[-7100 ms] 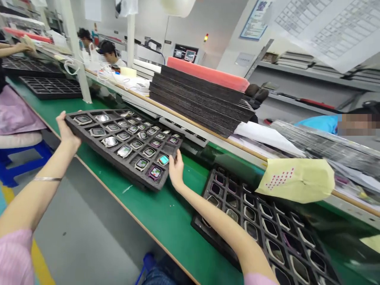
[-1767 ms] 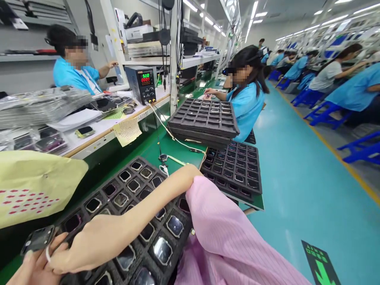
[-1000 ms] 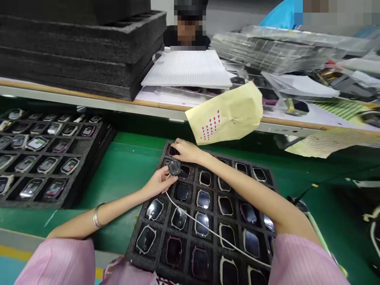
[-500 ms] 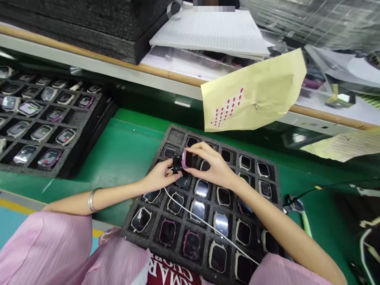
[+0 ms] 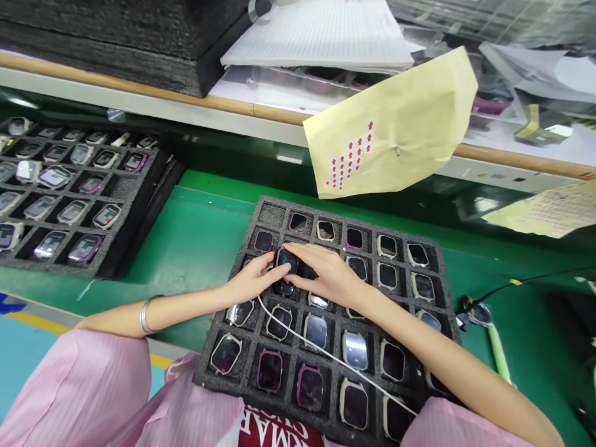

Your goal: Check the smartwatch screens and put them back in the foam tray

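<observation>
A black foam tray [image 5: 437, 254] lies on the green bench in front of me, its pockets filled with several smartwatch bodies. Both hands meet over its upper left part. My left hand [image 5: 251, 282] pinches a small black connector on a white cable [image 5: 326, 354] that runs back across the tray to my right sleeve. My right hand [image 5: 323, 273] lies over a dark watch body [image 5: 286, 259], its fingertips pressing it against the connector above a pocket. The pocket beneath is hidden by my fingers.
A second foam tray [image 5: 116, 186] of watches with lit screens lies at the left. A yellow paper with red arrows [image 5: 395, 130] hangs from the shelf edge. Stacked foam trays [image 5: 116, 37] and papers sit on the shelf. A green-handled tool [image 5: 493, 347] lies at the right.
Half a second ago both hands held the watch and connector raised above the tray; now they have lowered them onto the tray, with my right hand flatter over the watch.
</observation>
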### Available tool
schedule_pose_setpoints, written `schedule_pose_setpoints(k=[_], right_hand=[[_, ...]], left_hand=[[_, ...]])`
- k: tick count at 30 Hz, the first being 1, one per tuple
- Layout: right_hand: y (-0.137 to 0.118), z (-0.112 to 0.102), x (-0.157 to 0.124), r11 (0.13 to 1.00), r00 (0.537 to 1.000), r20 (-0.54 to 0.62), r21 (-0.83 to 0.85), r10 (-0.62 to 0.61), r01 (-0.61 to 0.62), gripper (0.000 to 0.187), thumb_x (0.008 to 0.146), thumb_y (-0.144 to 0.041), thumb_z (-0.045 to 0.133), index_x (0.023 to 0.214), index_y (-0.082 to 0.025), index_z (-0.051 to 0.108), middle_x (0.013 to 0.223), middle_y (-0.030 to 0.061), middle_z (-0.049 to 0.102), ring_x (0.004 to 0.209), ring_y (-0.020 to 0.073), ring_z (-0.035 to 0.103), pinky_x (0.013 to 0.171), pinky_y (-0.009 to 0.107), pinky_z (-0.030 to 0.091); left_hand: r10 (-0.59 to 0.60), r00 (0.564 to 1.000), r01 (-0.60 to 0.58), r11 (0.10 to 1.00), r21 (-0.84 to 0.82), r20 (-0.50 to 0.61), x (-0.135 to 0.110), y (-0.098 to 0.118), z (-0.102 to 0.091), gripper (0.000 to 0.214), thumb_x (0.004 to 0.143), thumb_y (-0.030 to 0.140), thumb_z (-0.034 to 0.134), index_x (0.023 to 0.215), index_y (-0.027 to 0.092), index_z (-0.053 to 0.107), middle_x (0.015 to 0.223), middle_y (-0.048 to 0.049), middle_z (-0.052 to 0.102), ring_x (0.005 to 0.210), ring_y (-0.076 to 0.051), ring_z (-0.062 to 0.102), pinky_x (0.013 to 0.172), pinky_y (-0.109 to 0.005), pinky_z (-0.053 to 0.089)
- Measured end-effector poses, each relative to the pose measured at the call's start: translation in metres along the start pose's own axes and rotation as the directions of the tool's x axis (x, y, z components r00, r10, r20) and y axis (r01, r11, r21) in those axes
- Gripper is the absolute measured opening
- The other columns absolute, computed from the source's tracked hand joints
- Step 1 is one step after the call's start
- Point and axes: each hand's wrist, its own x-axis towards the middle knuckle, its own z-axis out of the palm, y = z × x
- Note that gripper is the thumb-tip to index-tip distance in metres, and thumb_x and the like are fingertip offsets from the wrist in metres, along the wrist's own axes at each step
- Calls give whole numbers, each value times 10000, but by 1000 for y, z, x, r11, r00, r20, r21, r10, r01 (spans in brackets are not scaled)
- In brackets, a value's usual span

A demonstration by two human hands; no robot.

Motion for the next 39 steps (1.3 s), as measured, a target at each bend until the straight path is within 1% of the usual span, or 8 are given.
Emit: schedule_pose_setpoints(k=[3, 6, 11, 17, 22, 28, 33, 39], right_hand=[[2, -6, 0, 1000, 993, -121, -30, -1, -2, 450, 879, -295, 652, 1287, -152, 528, 1170, 138, 653, 1053, 273, 642, 909, 446, 537], [5, -9, 2, 999, 966, -256, 21, 44, -40, 443, 854, -266, 686, 1264, -170, 548, 1159, 113, 663, 1026, 245, 654, 913, 410, 539], [13, -1, 2, 993, 996, -70, 110, 50, -42, 508, 886, -299, 659, 1348, -185, 481, 1253, 120, 605, 1165, 272, 565, 977, 467, 492], [20, -5, 5, 997, 997, 81, 75, -9, 3, 513, 916, -297, 626, 1383, -193, 442, 1309, 112, 570, 1198, 271, 537, 991, 465, 478], [23, -2, 2, 1000, 999, 40, 15, -28, 28, 494, 937, -291, 574, 1403, -234, 422, 1284, 108, 588, 1133, 300, 586, 941, 497, 508], [36, 16, 4, 996, 997, -61, 72, -53, 57, 505, 899, -262, 619, 1374, -249, 450, 1170, 114, 648, 1042, 309, 635, 855, 482, 543], [19, 13, 7, 988, 998, -69, 155, 11, -1, 425, 855, -270, 671, 1256, -230, 538, 1118, 99, 673, 1005, 265, 657, 886, 428, 531], [16, 12, 3, 971, 995, -46, 229, 84, -71, 444, 831, -297, 701, 1240, -215, 546, 1112, 81, 675, 1031, 243, 642, 886, 399, 517]], left_hand=[[-100, 995, 100, 994, -52, 4, 5, 3, -1, 464, 810, 625, 554, 737, 175, 469, 481, 99, 274, 402, -56, 239, 383, -188, 172], [-125, 991, 128, 989, -78, 40, 11, 2, -4, 504, 852, 670, 434, 744, 178, 455, 450, 114, 212, 366, -49, 157, 370, -192, 107], [-116, 989, 123, 990, -68, 97, 17, -5, -7, 562, 873, 702, 293, 757, 174, 448, 403, 89, 338, 329, -60, 252, 364, -193, 213], [-50, 994, 56, 997, -55, 98, 16, -9, -5, 374, 809, 467, 638, 970, 147, 532, 523, 91, 457, 349, -36, 326, 372, -186, 243], [-77, 996, 81, 993, -90, 44, 19, -13, -2, 388, 780, 461, 671, 951, 139, 539, 569, 78, 481, 351, -33, 352, 350, -183, 260], [-57, 987, 77, 988, -130, 151, 24, -12, -18, 385, 758, 480, 692, 815, 152, 499, 483, 94, 446, 319, -53, 385, 306, -175, 289], [-119, 985, 132, 987, -95, 128, 13, -6, -14, 404, 782, 486, 668, 900, 134, 511, 420, 114, 392, 301, -44, 320, 293, -161, 215], [-127, 983, 137, 988, -75, 129, 10, -7, -10, 399, 820, 455, 635, 1006, 122, 517, 472, 111, 392, 324, -37, 322, 318, -156, 256]])
